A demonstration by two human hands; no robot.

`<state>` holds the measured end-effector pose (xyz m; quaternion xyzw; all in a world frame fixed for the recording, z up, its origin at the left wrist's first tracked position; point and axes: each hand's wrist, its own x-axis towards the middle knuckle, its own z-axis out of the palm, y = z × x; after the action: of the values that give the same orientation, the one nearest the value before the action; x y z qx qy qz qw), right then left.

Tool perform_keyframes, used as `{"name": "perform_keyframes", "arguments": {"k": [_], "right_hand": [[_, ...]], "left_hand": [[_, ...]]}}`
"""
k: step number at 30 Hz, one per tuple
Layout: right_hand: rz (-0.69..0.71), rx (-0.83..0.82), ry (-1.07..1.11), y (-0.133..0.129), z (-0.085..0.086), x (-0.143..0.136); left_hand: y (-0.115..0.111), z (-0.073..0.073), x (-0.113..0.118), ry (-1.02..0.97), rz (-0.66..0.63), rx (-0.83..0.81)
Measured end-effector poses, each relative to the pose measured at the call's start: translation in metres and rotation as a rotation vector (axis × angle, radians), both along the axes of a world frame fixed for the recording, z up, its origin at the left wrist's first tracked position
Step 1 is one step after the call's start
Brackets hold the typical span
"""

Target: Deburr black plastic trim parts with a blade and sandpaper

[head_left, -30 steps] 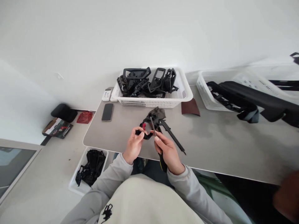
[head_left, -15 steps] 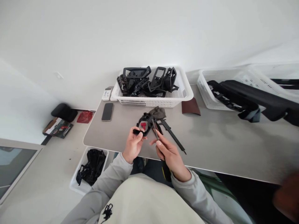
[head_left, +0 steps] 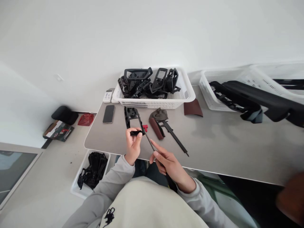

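Observation:
My left hand (head_left: 133,146) grips the near end of a black plastic frame (head_left: 132,114), which is raised over the table. In my right hand (head_left: 168,161) is a thin metal file (head_left: 148,141) with a dark handle, its tip end at the right side of the frame. A small red piece (head_left: 145,127) lies just right of the frame. Beside it are a folded brown sheet (head_left: 156,129), a crumpled dark cloth (head_left: 159,114) and a black caliper (head_left: 175,138).
Behind, a white basket (head_left: 152,103) holds black frames. At the right, another white basket (head_left: 207,95) carries long black parts. A phone (head_left: 108,114) and a brown sheet (head_left: 193,108) lie on the grey table (head_left: 228,142). A bin (head_left: 75,186) of black parts stands below left.
My left hand has moved the frame left and turned it, uncovering the red piece and folded brown sheet. The file has swung left, following the frame.

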<state>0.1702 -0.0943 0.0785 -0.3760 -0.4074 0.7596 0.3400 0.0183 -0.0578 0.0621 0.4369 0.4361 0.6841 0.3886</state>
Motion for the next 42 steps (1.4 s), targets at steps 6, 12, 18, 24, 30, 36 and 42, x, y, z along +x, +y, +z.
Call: {"name": "perform_keyframes", "arguments": {"k": [6, 12, 18, 24, 30, 36, 42], "right_hand": [[0.016, -0.005, -0.006, 0.0, 0.002, 0.001], [0.023, -0.072, -0.011, -0.002, 0.006, 0.004], [0.013, -0.041, -0.055, -0.001, 0.009, 0.001], [0.011, -0.029, -0.091, 0.0, 0.01, 0.001], [0.039, -0.045, -0.1, -0.002, 0.009, 0.001], [0.01, -0.048, -0.072, -0.001, 0.011, 0.001], [0.031, -0.066, -0.011, -0.001, 0.008, 0.006]], "left_hand": [[-0.002, 0.003, 0.001, 0.118, 0.044, 0.079], [-0.002, 0.004, -0.001, 0.132, 0.039, 0.075], [-0.002, 0.004, 0.0, 0.124, 0.049, 0.079], [-0.001, 0.003, -0.001, 0.151, 0.037, 0.045], [0.0, 0.004, -0.001, 0.105, 0.054, 0.01], [0.001, -0.003, -0.002, -0.023, -0.006, -0.067], [0.001, 0.0, -0.001, -0.162, -0.022, -0.111]]}}
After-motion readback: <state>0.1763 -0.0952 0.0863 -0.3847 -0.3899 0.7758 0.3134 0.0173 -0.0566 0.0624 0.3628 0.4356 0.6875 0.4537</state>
